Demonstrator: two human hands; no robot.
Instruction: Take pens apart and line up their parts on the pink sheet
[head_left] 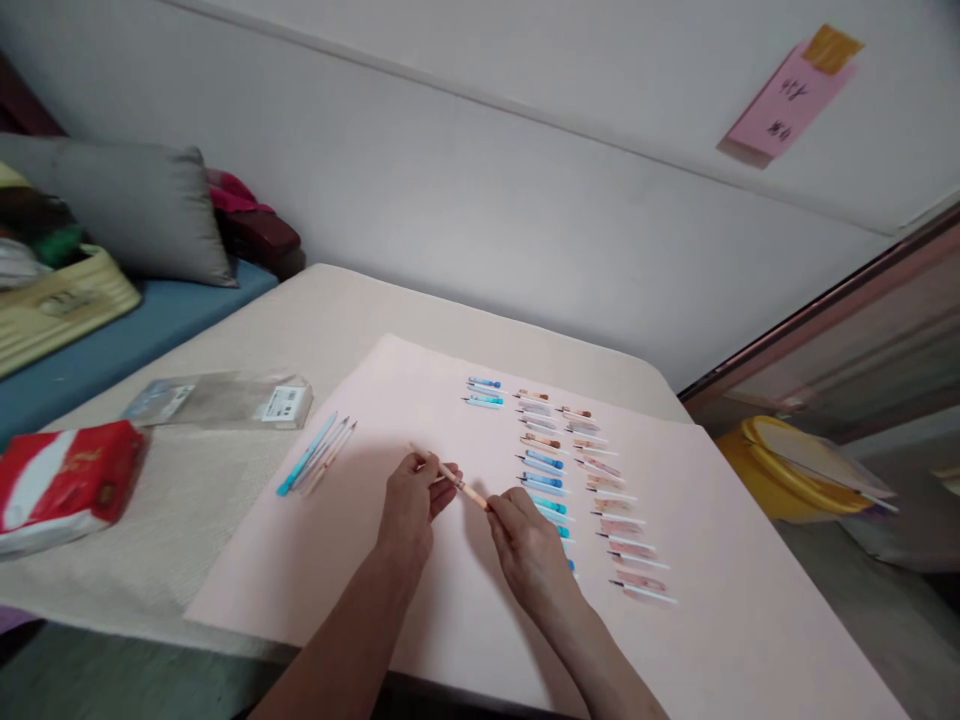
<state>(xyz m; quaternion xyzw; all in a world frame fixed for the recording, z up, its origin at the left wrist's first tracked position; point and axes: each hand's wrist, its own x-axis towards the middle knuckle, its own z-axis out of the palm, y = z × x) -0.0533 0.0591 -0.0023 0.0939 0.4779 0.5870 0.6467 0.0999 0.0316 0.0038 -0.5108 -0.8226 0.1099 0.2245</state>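
Both hands hold one slim pen [474,495] with a pale orange end, slanting above the pink sheet [300,590]. My left hand [409,505] pinches its thin upper-left part between thumb and fingers. My right hand [529,545] grips the orange lower end. To the left lie several pens [324,455], one of them bright blue and another orange. On the right, rows of short coloured barrels, such as a blue barrel [541,482] and a brown barrel [534,396], lie with thin white sticks with dark tips beside them. Some pieces are partly hidden behind my right hand.
A clear plastic packet [232,398] and a red tissue pack [71,480] lie on the beige table cover [199,480] at left. A grey cushion [142,205] and a cream basket [71,305] sit beyond. A yellow bin [780,475] stands at right, under the white wall [465,190].
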